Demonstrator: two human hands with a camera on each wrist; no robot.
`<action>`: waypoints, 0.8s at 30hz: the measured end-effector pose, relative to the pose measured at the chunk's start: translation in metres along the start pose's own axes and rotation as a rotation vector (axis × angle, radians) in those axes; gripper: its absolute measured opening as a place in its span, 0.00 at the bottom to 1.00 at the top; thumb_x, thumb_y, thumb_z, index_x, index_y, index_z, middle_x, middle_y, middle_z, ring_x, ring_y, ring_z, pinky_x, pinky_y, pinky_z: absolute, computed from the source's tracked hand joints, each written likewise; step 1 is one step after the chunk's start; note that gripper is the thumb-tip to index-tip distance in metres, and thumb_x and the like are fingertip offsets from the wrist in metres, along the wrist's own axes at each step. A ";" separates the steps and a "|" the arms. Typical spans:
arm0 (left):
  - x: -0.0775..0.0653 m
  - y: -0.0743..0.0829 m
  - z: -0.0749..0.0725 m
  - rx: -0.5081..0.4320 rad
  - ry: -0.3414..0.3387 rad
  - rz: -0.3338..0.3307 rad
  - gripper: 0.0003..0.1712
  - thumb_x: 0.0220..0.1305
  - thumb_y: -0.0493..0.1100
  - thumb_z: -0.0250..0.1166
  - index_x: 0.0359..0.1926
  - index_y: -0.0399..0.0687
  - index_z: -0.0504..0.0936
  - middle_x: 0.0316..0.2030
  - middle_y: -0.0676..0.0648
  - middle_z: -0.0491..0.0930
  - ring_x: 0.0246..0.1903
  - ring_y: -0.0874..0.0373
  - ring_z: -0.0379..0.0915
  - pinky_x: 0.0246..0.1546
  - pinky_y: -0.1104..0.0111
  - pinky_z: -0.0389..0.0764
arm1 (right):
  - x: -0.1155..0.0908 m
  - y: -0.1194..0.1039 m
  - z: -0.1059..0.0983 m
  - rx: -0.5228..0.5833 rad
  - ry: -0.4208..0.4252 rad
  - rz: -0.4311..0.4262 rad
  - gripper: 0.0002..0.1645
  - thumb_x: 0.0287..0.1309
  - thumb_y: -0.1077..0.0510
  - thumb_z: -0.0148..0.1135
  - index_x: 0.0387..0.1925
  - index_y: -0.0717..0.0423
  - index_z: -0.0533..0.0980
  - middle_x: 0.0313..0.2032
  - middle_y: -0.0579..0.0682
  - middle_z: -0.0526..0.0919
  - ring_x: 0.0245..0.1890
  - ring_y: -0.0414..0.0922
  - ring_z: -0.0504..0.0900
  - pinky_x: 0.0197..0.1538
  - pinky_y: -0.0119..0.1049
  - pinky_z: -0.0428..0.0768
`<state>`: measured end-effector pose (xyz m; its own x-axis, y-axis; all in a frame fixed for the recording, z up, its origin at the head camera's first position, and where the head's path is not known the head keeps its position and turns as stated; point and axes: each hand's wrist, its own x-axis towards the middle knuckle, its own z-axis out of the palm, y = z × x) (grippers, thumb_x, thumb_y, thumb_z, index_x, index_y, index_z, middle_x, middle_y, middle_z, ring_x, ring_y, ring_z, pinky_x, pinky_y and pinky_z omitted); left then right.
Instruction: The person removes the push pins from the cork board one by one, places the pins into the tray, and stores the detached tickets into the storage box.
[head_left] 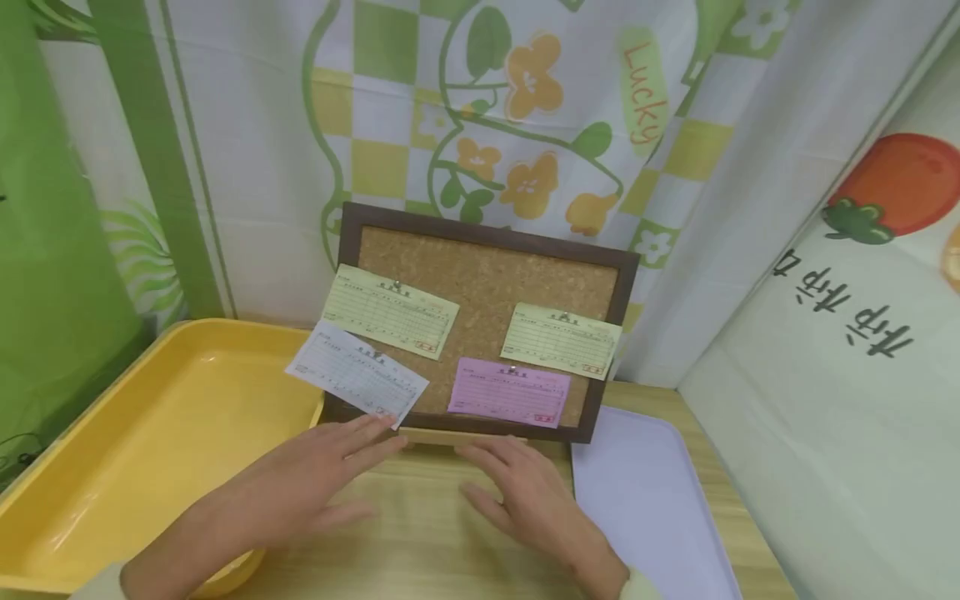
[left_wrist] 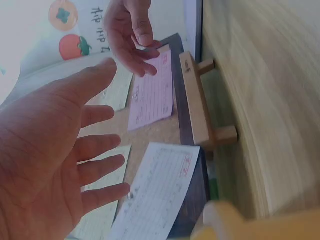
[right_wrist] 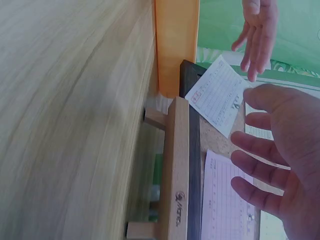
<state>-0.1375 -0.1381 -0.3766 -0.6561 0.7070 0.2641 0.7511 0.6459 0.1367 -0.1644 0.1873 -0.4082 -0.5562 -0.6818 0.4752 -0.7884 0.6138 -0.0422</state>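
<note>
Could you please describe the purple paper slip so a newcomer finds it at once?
Find the rectangular cork board in a dark brown frame. On its lower right, the purple rectangular paper slip sits below a pale yellow paper slip. Only it is purple; at left are another yellow slip and a bluish-white paper slip.

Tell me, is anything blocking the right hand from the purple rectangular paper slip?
Nothing visible stands between the right hand and the purple slip; the whitish rectangular paper slip hangs off to the left.

Soft light, glare on yellow tray [head_left: 180,433], slightly blurred hands [head_left: 311,471], hazy wrist views
</note>
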 end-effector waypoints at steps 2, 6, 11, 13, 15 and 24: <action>0.000 -0.003 -0.003 0.001 0.043 0.002 0.39 0.72 0.60 0.65 0.76 0.48 0.68 0.73 0.41 0.66 0.69 0.44 0.66 0.62 0.45 0.73 | 0.003 0.000 0.002 0.005 0.029 0.007 0.25 0.68 0.46 0.66 0.62 0.50 0.79 0.57 0.46 0.82 0.54 0.44 0.81 0.57 0.44 0.80; -0.001 -0.011 -0.007 0.031 0.127 -0.002 0.36 0.70 0.55 0.68 0.72 0.45 0.72 0.69 0.42 0.71 0.64 0.45 0.72 0.58 0.47 0.76 | 0.011 -0.001 0.006 0.006 0.073 0.023 0.23 0.66 0.49 0.69 0.60 0.50 0.80 0.53 0.44 0.83 0.50 0.43 0.82 0.47 0.40 0.84; -0.002 -0.023 -0.010 0.075 0.194 -0.017 0.35 0.66 0.53 0.71 0.69 0.41 0.76 0.66 0.40 0.75 0.57 0.43 0.79 0.52 0.49 0.81 | 0.023 -0.002 0.012 0.037 0.121 0.016 0.22 0.63 0.54 0.72 0.58 0.50 0.80 0.52 0.44 0.84 0.51 0.42 0.83 0.47 0.36 0.84; -0.002 -0.027 -0.011 0.089 0.211 -0.028 0.35 0.65 0.52 0.72 0.67 0.40 0.77 0.66 0.39 0.75 0.55 0.42 0.80 0.50 0.49 0.82 | 0.028 -0.001 0.015 0.043 0.137 0.010 0.22 0.63 0.55 0.72 0.57 0.51 0.80 0.51 0.45 0.84 0.51 0.42 0.83 0.49 0.36 0.83; -0.001 -0.031 -0.012 0.098 0.236 -0.036 0.33 0.64 0.51 0.73 0.65 0.39 0.79 0.65 0.39 0.76 0.53 0.42 0.80 0.49 0.48 0.82 | 0.032 -0.001 0.017 0.040 0.151 0.003 0.21 0.62 0.56 0.73 0.56 0.51 0.81 0.51 0.45 0.84 0.50 0.42 0.83 0.49 0.35 0.83; 0.003 -0.046 -0.018 0.101 0.373 -0.075 0.24 0.58 0.41 0.76 0.56 0.41 0.85 0.60 0.39 0.80 0.50 0.40 0.82 0.45 0.45 0.82 | 0.050 0.003 0.025 0.056 0.210 -0.025 0.18 0.63 0.56 0.72 0.53 0.54 0.81 0.43 0.45 0.86 0.41 0.42 0.85 0.40 0.34 0.83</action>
<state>-0.1726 -0.1715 -0.3646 -0.6231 0.5154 0.5883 0.6785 0.7304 0.0788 -0.2010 0.1445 -0.4065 -0.4734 -0.5950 0.6495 -0.8181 0.5703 -0.0739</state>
